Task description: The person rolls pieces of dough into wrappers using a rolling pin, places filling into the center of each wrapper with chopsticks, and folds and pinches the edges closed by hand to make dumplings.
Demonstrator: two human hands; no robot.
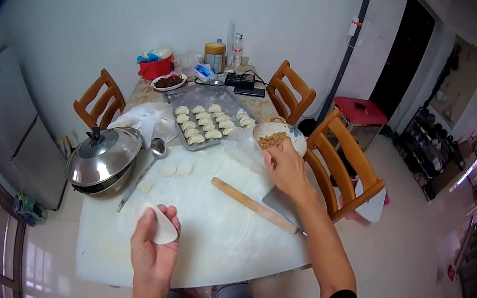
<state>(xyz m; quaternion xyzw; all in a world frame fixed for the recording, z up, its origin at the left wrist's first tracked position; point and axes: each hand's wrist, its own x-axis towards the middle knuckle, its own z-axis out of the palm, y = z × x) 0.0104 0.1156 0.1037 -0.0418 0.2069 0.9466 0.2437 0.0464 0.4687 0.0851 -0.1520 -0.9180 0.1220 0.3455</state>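
Observation:
My left hand (154, 253) grips a round white dumpling wrapper (165, 231) between thumb and fingers, above the table's near edge. At the patterned bowl (298, 137), my right hand (285, 168) reaches in with curled fingers. Whatever those fingers hold is hidden. Brownish minced filling (272, 141) lies in the bowl. A wooden rolling pin (254, 205) rests on the floured white board (203, 256), beside a flat grey blade (280, 202). Several small dough rounds (169, 170) lie left of the pin. Rows of folded dumplings (204, 121) sit on a metal tray (191, 146) behind.
A lidded metal pot (106, 156) and a long-handled spoon (147, 166) are at the left. Farther back are a plate of dark food (169, 82), a red container (156, 66) and bottles (237, 50). Wooden chairs (345, 166) stand around the table.

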